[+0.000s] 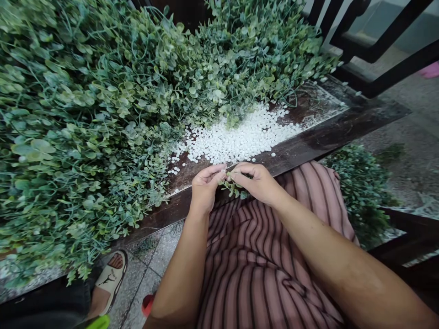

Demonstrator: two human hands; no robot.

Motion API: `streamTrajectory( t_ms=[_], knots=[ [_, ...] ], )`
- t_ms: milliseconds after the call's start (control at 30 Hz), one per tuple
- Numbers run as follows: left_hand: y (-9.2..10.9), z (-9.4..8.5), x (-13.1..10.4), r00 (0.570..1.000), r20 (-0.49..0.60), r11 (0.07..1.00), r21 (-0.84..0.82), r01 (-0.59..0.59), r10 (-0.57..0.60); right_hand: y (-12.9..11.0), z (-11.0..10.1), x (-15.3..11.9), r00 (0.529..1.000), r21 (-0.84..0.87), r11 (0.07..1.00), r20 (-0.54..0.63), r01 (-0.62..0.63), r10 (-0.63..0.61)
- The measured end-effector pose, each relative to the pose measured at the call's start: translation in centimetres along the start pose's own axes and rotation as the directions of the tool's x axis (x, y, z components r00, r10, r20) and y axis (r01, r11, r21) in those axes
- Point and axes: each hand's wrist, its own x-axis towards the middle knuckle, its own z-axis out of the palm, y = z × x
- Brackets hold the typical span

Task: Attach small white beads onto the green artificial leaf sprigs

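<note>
My left hand (206, 183) and my right hand (255, 180) meet at the near edge of a dark wooden bench. Between the right thumb and fingers is a small sprig of green artificial leaves (235, 188), its leaves hanging below the fingertips. The left fingertips are pinched together at the sprig's tip around a tiny whitish piece, too small to make out fully. Just beyond both hands lies a spread of small white beads (233, 141). A large heap of artificial greenery (113, 105) rises behind and to the left of them.
The dark wooden bench top (315, 146) runs diagonally under the beads. Black railing-like bars (384, 50) stand at the upper right. More greenery (358, 192) sits low on the right. Another person's sandalled foot (110, 278) rests on the tiled floor at lower left.
</note>
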Motion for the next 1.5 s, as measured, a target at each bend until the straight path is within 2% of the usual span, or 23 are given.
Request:
streamTrajectory(
  t_ms=[233,433,733,833,1000,1233,1500],
  knots=[
    [-0.2,-0.2,0.1,0.998,0.052,0.999,0.040,-0.031,0.029,0.0,-0.1,-0.1,1.000,-0.026,0.999,0.023,0.019,-0.019],
    [-0.2,-0.5,-0.1,0.988,0.112,0.978,0.165,-0.126,0.108,0.0,-0.1,-0.1,1.000,0.026,1.000,-0.007,0.014,-0.014],
    [0.7,-0.5,-0.5,0.990,0.118,0.958,0.266,-0.107,0.078,0.0,-0.2,0.0,0.999,0.027,0.999,-0.015,-0.032,0.032],
    [0.6,-0.5,-0.3,0.995,0.088,0.971,0.229,-0.067,0.048,0.0,-0.2,0.1,0.999,0.036,0.999,-0.004,-0.039,0.039],
    [0.4,-0.3,0.1,1.000,-0.003,0.997,0.073,-0.022,0.023,0.3,0.1,0.1,1.000,-0.025,1.000,-0.007,-0.018,0.018],
    [0.2,0.4,-0.3,0.997,-0.014,0.991,0.109,-0.078,0.080,0.5,0.4,0.2,0.998,0.017,0.999,-0.053,-0.033,0.034],
    [0.4,0.6,-0.5,1.000,0.017,0.991,0.134,-0.013,0.011,-0.1,0.4,0.2,0.992,0.026,0.996,-0.086,-0.087,0.089]
  ],
)
